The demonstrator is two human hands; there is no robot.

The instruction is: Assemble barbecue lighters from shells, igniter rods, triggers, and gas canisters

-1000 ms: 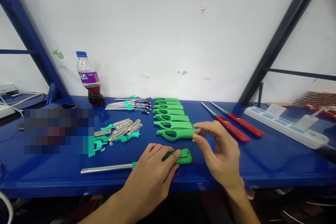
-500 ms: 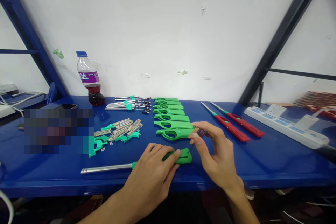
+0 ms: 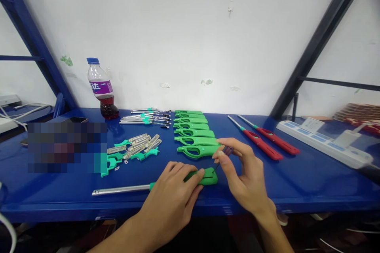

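Observation:
A green long-necked lighter (image 3: 211, 177) lies near the table's front edge, its silver tube pointing left. My left hand (image 3: 175, 187) is wrapped over the handle and presses it to the table. My right hand (image 3: 245, 174) pinches a small screwdriver (image 3: 227, 151) with a dark purplish handle. The screwdriver's thin shaft slants down, its tip at the right end of the green handle. Just beyond my hands, several green handle shells (image 3: 196, 141) are lined up in a column.
Silver lighter tubes with wires (image 3: 142, 119), clear fuel tanks (image 3: 138, 145) and teal triggers (image 3: 111, 164) lie left of the shells. A drink bottle (image 3: 102, 87) stands at the back left. Two red lighters (image 3: 261, 144) and a white power strip (image 3: 323, 142) lie to the right.
Hardly anything differs. Both hands keep their places, and the screwdriver's tip stays at the same end of the green lighter.

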